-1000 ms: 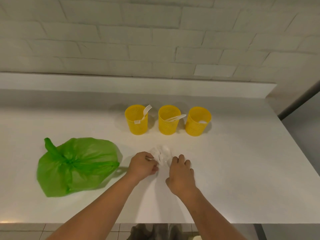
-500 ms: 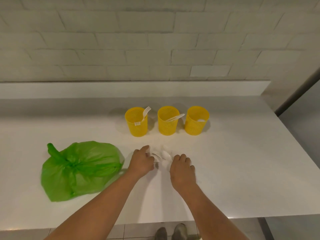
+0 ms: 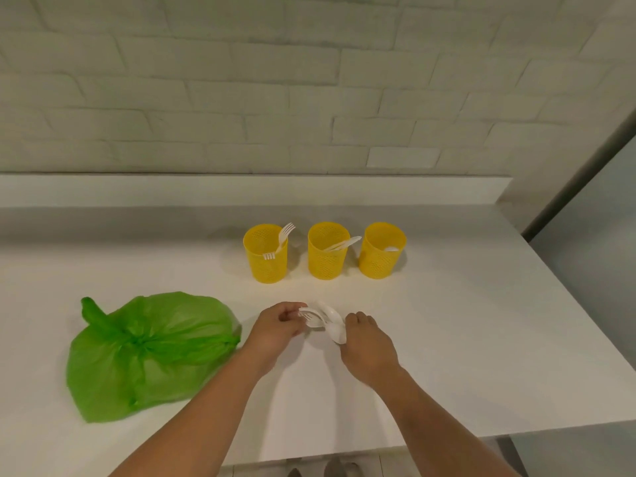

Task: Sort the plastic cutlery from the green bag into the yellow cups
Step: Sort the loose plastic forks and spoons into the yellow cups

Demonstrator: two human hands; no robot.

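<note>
I see the cutlery pile (image 3: 323, 320) mid-desk (image 3: 447, 321) toward the front edge, left hand (image 3: 278, 327) pinching its fork (image 3: 305, 315), right hand (image 3: 368, 339) curled round a spoon (image 3: 336, 333), yellow cups (image 3: 325, 263) behind, green bag (image 3: 148, 352) left.

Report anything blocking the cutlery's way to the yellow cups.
Nothing visible does. Only bare white counter lies between the white cutlery, at the left hand and right hand, and the three yellow cups; the green bag sits off left.
</note>
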